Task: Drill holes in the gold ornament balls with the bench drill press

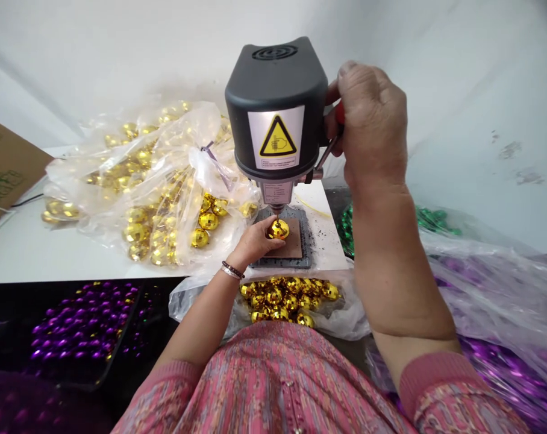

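Note:
A gold faceted ball (280, 229) rests on a brown board (292, 248) on the base of a bench drill press (277, 90). My left hand (258, 241) has its thumb and fingers closed around the ball from the left. Directly above it, the thin drill bit (278, 215) meets the top of the ball; whether it has gone in I cannot tell. Up at the right of the machine's dark housing, my right hand (373, 114) grips the red-tipped lever (340, 113), and its fingers are partly hidden.
A tied clear bag of gold balls (165, 181) lies left of the drill press. An open bag of gold balls (291, 295) sits at my lap. Purple balls (84, 325) are at lower left, bagged purple ones (508, 361) at right. A cardboard box (11, 169) stands far left.

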`<state>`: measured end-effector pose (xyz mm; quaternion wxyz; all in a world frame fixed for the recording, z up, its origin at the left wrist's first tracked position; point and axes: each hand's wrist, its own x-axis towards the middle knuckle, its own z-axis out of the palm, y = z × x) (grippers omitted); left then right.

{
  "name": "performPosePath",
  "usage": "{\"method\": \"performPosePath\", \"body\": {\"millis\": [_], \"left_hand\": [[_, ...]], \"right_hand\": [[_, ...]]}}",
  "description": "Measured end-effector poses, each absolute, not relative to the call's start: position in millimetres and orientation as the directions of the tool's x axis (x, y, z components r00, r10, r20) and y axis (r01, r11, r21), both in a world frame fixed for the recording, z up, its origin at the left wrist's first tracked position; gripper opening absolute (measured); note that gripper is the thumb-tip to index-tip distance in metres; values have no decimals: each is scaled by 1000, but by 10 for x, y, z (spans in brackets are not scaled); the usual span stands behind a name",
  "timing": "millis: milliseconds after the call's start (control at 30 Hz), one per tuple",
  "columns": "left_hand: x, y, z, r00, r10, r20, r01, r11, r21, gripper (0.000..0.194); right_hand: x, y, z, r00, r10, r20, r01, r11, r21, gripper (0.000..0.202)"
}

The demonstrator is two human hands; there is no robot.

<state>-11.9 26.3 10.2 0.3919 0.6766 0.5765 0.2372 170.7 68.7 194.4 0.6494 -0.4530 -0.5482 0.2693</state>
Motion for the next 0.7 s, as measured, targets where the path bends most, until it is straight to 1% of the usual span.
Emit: {"method": "performPosePath", "body": {"millis": [133,200,300,433,600,700], "left_hand": [[-120,230,64,224,969,-106,561,-39,827,72],[-121,223,53,228,969,-97,558,-49,828,70],[-123,221,39,230,969,-95,558,-51,829,68],[-128,226,12,231,970,-81,546,-61,835,68],[-139,233,-9,240,969,-65,539,-77,839,67],[-139,232,-9,248,966,-68,539,-79,839,66]], "right_hand": [[1723,451,1811,225,781,583,105,575,-811,27],[1730,265,1694,212,747,631,115,622,-775,25],[1752,3,1494,194,761,619,202,587,-784,26],[1787,-163,1298,171,786,594,264,544,-797,32],[1777,-173,1195,179,784,595,302,532,-791,22],[1753,-178,1143,193,756,626,328,551,-767,23]]}}
